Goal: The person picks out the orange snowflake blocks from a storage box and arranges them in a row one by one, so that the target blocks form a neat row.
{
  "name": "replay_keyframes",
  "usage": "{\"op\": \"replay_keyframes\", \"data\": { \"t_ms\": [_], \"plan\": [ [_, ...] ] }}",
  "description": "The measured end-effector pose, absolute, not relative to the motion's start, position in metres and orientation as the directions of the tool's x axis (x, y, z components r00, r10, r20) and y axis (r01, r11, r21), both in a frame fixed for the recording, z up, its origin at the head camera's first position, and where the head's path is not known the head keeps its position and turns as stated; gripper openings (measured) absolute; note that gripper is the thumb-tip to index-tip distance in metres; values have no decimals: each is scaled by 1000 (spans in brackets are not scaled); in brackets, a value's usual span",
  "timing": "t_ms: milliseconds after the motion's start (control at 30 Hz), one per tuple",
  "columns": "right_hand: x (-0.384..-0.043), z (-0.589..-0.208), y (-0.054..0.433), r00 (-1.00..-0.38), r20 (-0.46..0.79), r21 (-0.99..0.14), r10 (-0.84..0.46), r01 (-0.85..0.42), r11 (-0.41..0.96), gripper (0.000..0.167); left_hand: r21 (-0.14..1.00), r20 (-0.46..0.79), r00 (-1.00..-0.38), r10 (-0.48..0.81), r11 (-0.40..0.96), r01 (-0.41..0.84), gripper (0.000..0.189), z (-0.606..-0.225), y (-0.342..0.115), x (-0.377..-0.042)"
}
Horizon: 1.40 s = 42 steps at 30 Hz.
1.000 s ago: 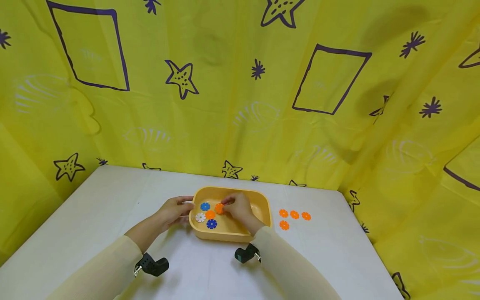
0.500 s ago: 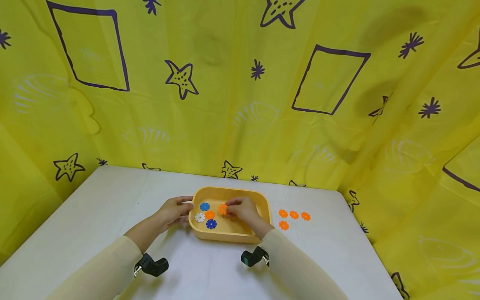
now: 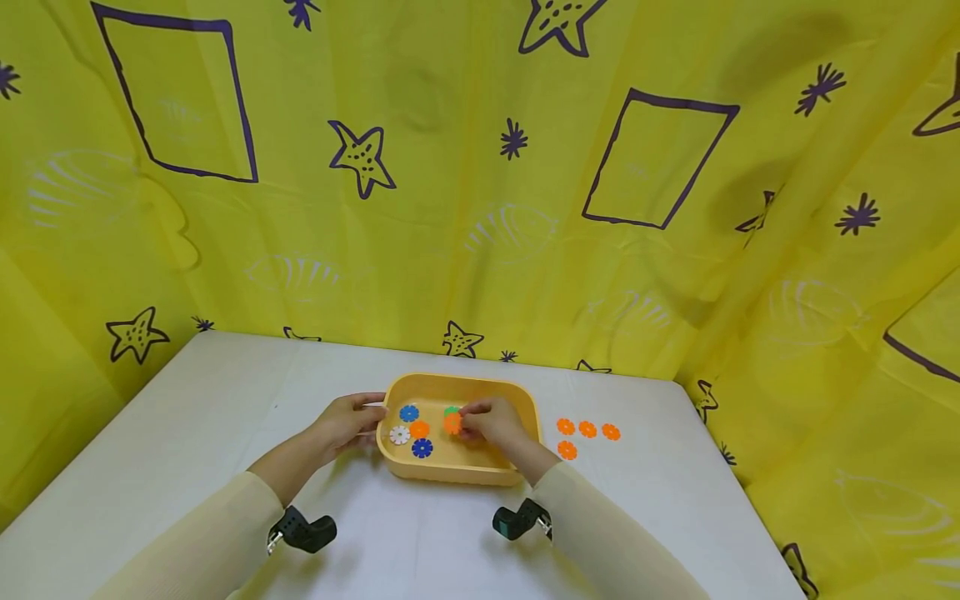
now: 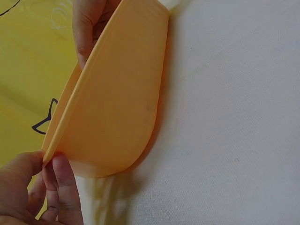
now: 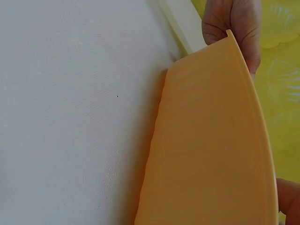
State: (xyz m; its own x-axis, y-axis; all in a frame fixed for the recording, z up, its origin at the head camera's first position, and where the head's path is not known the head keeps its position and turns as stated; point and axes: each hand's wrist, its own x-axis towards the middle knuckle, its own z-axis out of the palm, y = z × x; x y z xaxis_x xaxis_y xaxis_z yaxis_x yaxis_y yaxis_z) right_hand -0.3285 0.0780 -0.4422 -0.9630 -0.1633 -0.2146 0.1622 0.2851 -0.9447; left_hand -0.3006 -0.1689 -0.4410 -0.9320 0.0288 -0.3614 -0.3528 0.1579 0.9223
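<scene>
My left hand (image 3: 343, 427) pinches the left rim of an orange-yellow plastic tray (image 3: 450, 474); in the left wrist view the thumb and fingers (image 4: 65, 183) lie on either side of the rim. Inside the tray, the fingertips of my right hand (image 3: 498, 423) pinch an orange snowflake disc (image 3: 452, 424). Close behind it, a green disc (image 3: 451, 410) shows in part by the fingertips. Over the tray's left part are a light blue disc (image 3: 408, 413), a white disc (image 3: 400, 435), another orange disc (image 3: 420, 429) and a dark blue disc (image 3: 422, 448). The tray wall hides most of the right hand in the right wrist view.
Several orange discs (image 3: 587, 429) lie on the white table (image 3: 660, 500) to the right of the tray, three in a row and one below. A yellow patterned curtain (image 3: 420, 250) hangs behind the table and along its sides.
My right hand has moved a little to the right inside the tray with the orange disc, and a green disc has come into view behind it. The left hand stays on the rim.
</scene>
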Motion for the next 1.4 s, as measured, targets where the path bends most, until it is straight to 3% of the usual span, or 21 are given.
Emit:
{"op": "replay_keyframes", "data": {
  "t_ms": [967, 1400],
  "plan": [
    [-317, -439, 97, -935, -296, -947, -197, 261, 185, 22, 921, -361, -932, 30, 170, -351, 50, -446, -170, -303],
    [-317, -432, 108, -917, -337, -932, -212, 294, 210, 27, 918, -365, -931, 30, 180, -354, 51, -445, -170, -302]
  ]
}}
